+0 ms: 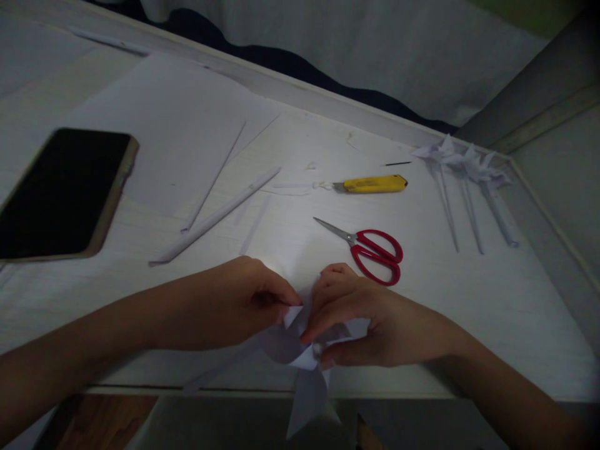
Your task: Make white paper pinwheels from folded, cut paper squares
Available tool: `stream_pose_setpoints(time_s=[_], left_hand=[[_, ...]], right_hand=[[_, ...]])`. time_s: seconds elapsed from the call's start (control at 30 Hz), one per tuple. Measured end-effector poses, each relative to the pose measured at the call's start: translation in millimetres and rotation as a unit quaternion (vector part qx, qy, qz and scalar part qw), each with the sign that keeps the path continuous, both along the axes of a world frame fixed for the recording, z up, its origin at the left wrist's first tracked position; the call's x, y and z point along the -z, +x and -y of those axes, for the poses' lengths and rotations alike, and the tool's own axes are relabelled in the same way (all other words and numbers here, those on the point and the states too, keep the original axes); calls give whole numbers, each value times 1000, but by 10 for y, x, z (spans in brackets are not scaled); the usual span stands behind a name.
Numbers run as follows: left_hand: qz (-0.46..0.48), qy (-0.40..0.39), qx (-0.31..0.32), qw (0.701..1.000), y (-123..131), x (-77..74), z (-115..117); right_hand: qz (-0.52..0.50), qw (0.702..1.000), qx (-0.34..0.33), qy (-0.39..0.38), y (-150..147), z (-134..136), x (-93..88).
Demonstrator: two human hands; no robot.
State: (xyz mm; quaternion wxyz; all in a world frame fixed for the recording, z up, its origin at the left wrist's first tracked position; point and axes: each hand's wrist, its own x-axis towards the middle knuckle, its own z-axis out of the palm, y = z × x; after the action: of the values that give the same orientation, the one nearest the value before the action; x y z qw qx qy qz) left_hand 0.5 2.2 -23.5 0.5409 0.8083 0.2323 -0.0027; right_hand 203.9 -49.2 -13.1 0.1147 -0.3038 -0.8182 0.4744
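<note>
At the front edge of the table I hold a white paper flower with pointed, curled petals, and some tips hang past the edge. My left hand is closed, pinching one petal tip between thumb and fingers. My right hand grips the flower near its middle, thumb below and fingers above. Part of the paper is hidden behind my fingers. Just beyond my right hand lie red-handled scissors, blades pointing left. A thin paper strip or stem runs out from the flower under my left wrist.
A yellow utility knife lies behind the scissors. Rolled paper tubes and white sheets are at left, near a dark tablet. Several paper flowers on stems rest at the right, by the table's raised rim.
</note>
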Motion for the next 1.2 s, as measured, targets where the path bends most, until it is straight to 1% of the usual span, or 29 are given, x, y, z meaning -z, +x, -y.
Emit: stream_pose_setpoints(time_s=[0.13,0.2,0.33,0.47,0.53,0.63,0.7,0.87,0.97,1.1,1.2], left_hand=[[-2,-29,13,1000,-27,32,-32],[-5,-40,7,999,-31,62,-42],[22,-13,-14,1000,-22,92,-44],[12,-32,-16,999,-7,81,-36],[4,-45,-38,998,3,69,-30],[-30,-86,-78,993,22,38,-19],[-52,-100,-90,990,35,9,-13],[-67,-89,-80,991,43,-32,-8],[-79,-83,-79,990,25,0,-2],[-62,-69,-71,993,-10,70,9],[-62,-67,-58,994,-22,89,13]], right_hand=[[-11,1000,6,-1,-11,-1,-2],[-16,1000,10,0,-21,2,-5],[-32,999,29,5,-36,18,-1],[-36,998,57,13,-44,39,12],[-35,997,66,16,-46,47,25],[-35,996,77,20,-49,53,53],[-37,996,84,20,-52,56,72],[-37,994,96,24,-49,63,109],[-36,993,105,29,-42,59,122],[-37,994,101,26,-43,48,124],[-48,993,103,23,-49,48,126]])
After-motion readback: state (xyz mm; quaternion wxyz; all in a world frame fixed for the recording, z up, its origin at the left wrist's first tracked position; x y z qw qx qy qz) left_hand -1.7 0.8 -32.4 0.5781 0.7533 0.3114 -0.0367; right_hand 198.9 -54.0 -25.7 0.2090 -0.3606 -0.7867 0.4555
